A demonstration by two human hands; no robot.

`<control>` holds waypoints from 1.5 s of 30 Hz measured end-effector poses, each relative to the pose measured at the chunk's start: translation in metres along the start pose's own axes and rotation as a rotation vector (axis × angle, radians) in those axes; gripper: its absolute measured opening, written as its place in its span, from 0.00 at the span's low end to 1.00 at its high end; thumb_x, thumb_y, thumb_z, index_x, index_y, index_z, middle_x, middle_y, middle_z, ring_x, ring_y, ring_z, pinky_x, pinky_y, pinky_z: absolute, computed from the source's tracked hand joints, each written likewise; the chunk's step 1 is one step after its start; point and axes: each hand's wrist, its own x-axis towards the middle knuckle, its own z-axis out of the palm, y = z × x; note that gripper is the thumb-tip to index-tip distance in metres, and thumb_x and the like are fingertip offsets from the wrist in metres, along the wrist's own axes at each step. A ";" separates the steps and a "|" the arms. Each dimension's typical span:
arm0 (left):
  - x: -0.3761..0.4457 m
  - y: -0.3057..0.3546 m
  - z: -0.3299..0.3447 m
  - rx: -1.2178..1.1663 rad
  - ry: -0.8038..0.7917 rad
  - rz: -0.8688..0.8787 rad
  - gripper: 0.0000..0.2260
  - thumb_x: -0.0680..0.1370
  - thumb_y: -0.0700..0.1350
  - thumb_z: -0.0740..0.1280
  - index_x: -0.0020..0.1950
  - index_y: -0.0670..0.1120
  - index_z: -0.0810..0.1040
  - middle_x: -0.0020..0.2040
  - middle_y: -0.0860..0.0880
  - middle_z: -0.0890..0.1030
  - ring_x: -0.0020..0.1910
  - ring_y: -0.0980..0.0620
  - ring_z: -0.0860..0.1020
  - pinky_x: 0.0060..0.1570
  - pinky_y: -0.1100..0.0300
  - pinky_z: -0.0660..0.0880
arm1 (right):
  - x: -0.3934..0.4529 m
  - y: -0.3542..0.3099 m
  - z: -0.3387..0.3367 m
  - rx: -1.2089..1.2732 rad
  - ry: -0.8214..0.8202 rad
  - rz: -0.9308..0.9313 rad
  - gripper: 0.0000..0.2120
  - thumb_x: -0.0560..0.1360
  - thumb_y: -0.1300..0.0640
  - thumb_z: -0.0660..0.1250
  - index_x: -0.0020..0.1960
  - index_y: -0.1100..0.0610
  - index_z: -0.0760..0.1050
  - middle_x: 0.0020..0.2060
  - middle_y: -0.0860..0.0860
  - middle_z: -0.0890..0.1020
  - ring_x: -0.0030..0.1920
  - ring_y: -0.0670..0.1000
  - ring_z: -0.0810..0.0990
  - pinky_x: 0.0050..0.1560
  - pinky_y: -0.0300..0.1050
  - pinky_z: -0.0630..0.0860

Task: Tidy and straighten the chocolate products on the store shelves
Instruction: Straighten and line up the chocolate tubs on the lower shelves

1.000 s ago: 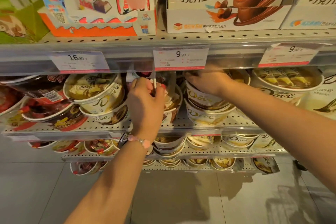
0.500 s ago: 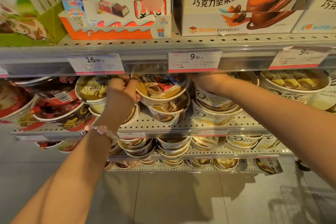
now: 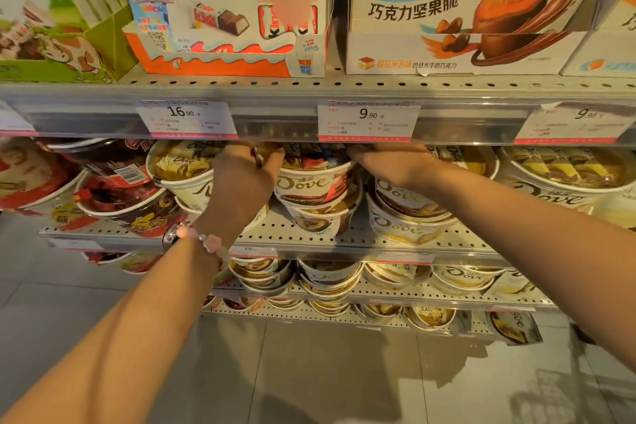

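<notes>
Head view showed my left hand (image 3: 241, 179) pinching the top Dove tub's (image 3: 311, 182) rim, right hand's (image 3: 389, 162) grip hidden beside it; an uneven tug could've toppled the stack.

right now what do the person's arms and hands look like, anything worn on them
Both forearms are bare, with no sleeves in view. The left hand has a bracelet of pale pink rounded beads at the wrist, with a darker band beside it. The right hand shows no glove and no ring; its wrist is bare.
</notes>
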 end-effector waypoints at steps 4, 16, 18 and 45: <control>-0.016 0.010 -0.003 0.176 -0.108 0.186 0.14 0.72 0.55 0.68 0.50 0.46 0.80 0.46 0.50 0.81 0.50 0.49 0.76 0.51 0.59 0.71 | -0.012 -0.006 -0.006 0.011 -0.072 -0.220 0.20 0.80 0.48 0.52 0.72 0.49 0.60 0.66 0.45 0.70 0.69 0.48 0.65 0.68 0.41 0.61; -0.006 -0.008 -0.009 0.297 -0.280 0.260 0.18 0.71 0.47 0.72 0.60 0.47 0.79 0.62 0.46 0.79 0.62 0.50 0.75 0.60 0.66 0.62 | -0.019 0.005 -0.002 -0.173 0.151 -0.251 0.20 0.76 0.42 0.59 0.62 0.52 0.70 0.57 0.51 0.77 0.56 0.51 0.73 0.49 0.37 0.63; -0.007 -0.012 -0.009 0.288 -0.293 0.292 0.18 0.71 0.48 0.72 0.60 0.47 0.79 0.63 0.47 0.77 0.65 0.50 0.73 0.62 0.66 0.59 | -0.017 0.004 -0.001 -0.135 0.157 -0.215 0.18 0.75 0.44 0.62 0.58 0.54 0.71 0.52 0.51 0.77 0.53 0.52 0.74 0.48 0.38 0.65; -0.044 -0.072 0.008 0.171 -0.084 0.573 0.17 0.68 0.39 0.72 0.51 0.44 0.68 0.49 0.44 0.71 0.49 0.51 0.70 0.49 0.61 0.71 | -0.034 -0.018 0.028 -0.636 0.206 -0.338 0.25 0.75 0.47 0.64 0.70 0.48 0.65 0.64 0.53 0.76 0.62 0.58 0.75 0.56 0.53 0.74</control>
